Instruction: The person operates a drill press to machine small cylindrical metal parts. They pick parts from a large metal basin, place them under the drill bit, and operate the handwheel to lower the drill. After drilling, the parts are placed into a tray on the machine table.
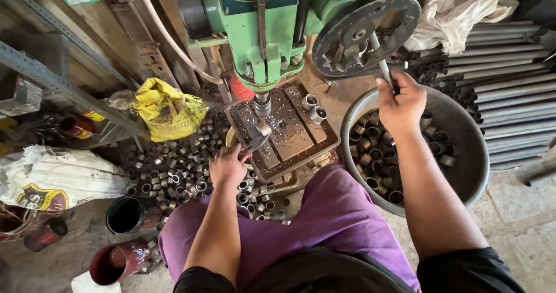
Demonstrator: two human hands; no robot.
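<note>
My right hand point(401, 102) grips the thin metal lever point(383, 61) of the feed wheel point(365, 32) on a green drill press point(260, 26). My left hand point(227, 165) holds pliers point(255, 142) whose jaws clamp a short metal ring point(264, 127) on the drill table point(289, 134), right under the drill chuck point(262, 103). Two more rings point(313, 109) stand at the table's far side amid metal chips.
A metal basin point(463, 148) on my right holds several rings. A heap of rings point(174, 165) covers the floor on my left. Long steel tubes point(509, 79) are stacked at right. A yellow bag point(168, 110), sacks and red cans point(116, 262) lie at left.
</note>
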